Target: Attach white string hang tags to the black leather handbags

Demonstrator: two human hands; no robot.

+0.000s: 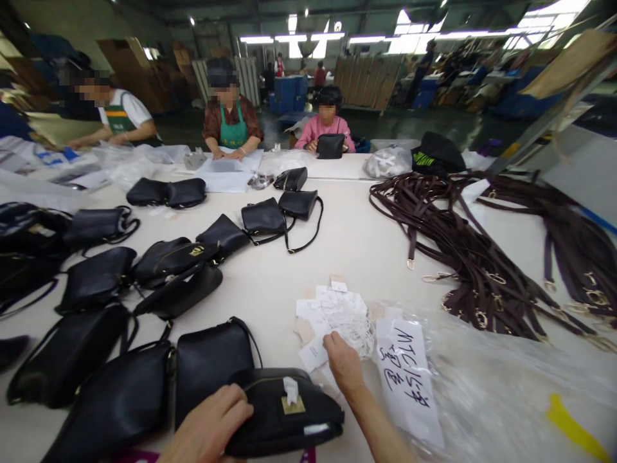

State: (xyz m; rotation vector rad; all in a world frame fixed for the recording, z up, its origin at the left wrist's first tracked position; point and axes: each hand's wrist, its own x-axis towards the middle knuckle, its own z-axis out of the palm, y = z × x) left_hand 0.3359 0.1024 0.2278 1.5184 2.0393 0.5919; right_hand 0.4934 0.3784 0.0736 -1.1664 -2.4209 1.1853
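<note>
As right grip (344,364) pinches tag (312,354), left grip (212,421) holds bag (272,418), sheet (414,408) perhaps reading "MTC"

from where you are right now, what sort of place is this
Most likely a handbag factory's finishing area: black handbags cover the table, brown straps lie piled at right, and aproned workers sit across.

smooth black leather-look bags (214,360), matt white paper tags (340,308), glossy clear plastic (501,386), straps (463,257) possibly leather, metal clasps (482,317)

Bare tabletop (347,238) runs clear up the middle — black bags (216,354) left, brown straps (463,257) right.
</note>
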